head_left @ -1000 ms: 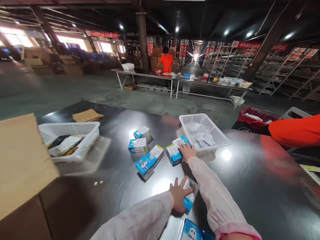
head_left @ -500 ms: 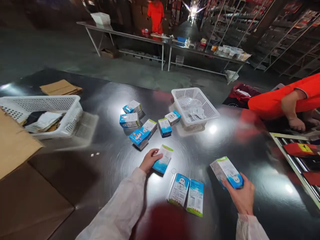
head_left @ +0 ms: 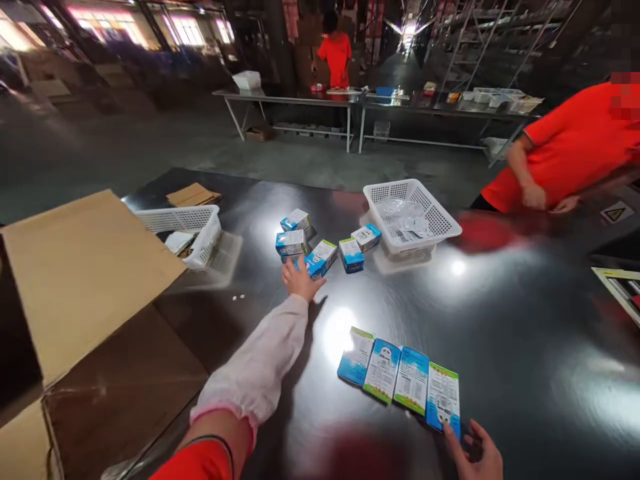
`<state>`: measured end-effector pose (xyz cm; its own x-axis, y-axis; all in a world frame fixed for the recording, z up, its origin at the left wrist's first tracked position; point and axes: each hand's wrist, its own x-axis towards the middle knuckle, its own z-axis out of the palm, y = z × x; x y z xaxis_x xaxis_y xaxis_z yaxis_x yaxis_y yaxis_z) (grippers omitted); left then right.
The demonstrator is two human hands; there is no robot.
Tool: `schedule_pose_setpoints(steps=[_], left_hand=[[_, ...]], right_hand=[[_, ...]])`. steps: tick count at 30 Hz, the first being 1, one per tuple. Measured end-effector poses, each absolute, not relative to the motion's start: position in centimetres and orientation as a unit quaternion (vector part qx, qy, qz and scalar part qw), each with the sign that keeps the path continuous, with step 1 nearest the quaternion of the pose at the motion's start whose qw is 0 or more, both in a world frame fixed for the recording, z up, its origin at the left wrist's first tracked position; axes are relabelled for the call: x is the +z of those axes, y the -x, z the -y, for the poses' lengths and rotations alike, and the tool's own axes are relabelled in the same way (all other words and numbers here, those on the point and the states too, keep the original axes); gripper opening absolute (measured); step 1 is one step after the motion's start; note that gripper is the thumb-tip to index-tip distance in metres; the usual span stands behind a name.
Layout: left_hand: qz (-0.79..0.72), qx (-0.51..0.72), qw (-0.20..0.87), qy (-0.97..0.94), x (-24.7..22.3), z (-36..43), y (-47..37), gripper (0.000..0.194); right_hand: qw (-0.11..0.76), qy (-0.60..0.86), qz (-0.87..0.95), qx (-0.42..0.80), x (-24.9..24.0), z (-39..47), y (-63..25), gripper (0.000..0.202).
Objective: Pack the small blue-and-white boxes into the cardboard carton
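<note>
My left hand (head_left: 300, 281) reaches over a blue-and-white box (head_left: 316, 262) in the cluster at the table's middle, its fingers spread against the box's near side. Beside it lie more such boxes, one to the left (head_left: 291, 243) and one to the right (head_left: 351, 255). Nearer to me, a row of several boxes stands side by side, with panda pictures on some. At the right end of that row, my right hand (head_left: 475, 453) touches the last box (head_left: 443, 399) with a fingertip, its fingers apart.
A white basket (head_left: 440, 230) holding clear plastic pieces sits beyond the boxes. Another white basket (head_left: 210, 233) stands left, behind an open cardboard carton (head_left: 95, 267). Flat cardboard (head_left: 193, 195) lies at the far edge. A person in orange (head_left: 575, 147) stands right.
Both boxes from my hands now stand at the two ends of the near row. My left hand has let go and moved forward to the cluster; my right hand has loosened its hold. The view has shifted left.
</note>
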<state>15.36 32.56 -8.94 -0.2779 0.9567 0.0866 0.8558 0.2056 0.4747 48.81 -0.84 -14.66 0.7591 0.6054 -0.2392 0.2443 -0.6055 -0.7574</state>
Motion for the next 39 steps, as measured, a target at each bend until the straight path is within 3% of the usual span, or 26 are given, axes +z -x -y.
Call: schedule_pose_setpoints(steps=[3, 6, 11, 17, 20, 23, 27, 29, 32, 35, 39], left_hand=[[-0.756, 0.167, 0.204, -0.599, -8.3, -35.1, -12.8, 0.09], [-0.707, 0.197, 0.259, -0.628, -8.7, -33.9, -10.5, 0.077], [-0.541, 0.123, 0.6, -0.576, -10.9, -28.1, -10.8, 0.074], [-0.684, 0.071, 0.45, -0.57, -14.5, -22.8, -15.7, 0.066], [-0.692, 0.041, 0.453, -0.561, -13.5, -22.5, -17.1, 0.066], [-0.697, 0.073, 0.445, -0.558, -11.6, -21.8, -17.9, 0.066], [-0.598, 0.29, 0.497, -0.558, -12.1, -16.9, -17.6, 0.06], [-0.531, 0.362, 0.547, -0.536, -14.2, -13.7, -17.1, 0.079], [-0.51, 0.367, 0.583, -0.515, -17.2, -10.2, -16.9, 0.104], [-0.527, 0.371, 0.582, -0.495, -16.5, -8.9, -17.6, 0.099], [-0.568, 0.447, 0.465, -0.512, -8.2, -7.1, -17.1, 0.094]], right_hand=[[0.366, 0.864, 0.218, 0.268, -13.5, 1.3, -48.9, 0.085], [0.37, 0.858, 0.205, 0.292, -13.1, 1.3, -48.6, 0.085], [0.393, 0.841, 0.16, 0.336, -13.5, -0.3, -49.8, 0.087], [0.282, 0.806, 0.126, 0.505, -11.8, -4.4, -51.4, 0.068], [0.254, 0.766, 0.143, 0.573, -10.6, -6.1, -51.1, 0.057], [0.262, 0.784, 0.217, 0.519, -10.1, -6.1, -50.8, 0.051], [0.409, 0.775, 0.279, 0.393, -11.0, -2.3, -50.8, 0.065], [0.457, 0.757, 0.285, 0.37, -12.4, 0.3, -50.6, 0.083], [0.44, 0.77, 0.287, 0.362, -14.3, 3.0, -50.0, 0.096], [0.424, 0.767, 0.312, 0.367, -13.1, 3.5, -50.1, 0.088], [0.387, 0.779, 0.398, 0.292, -5.0, 1.4, -50.5, 0.064]])
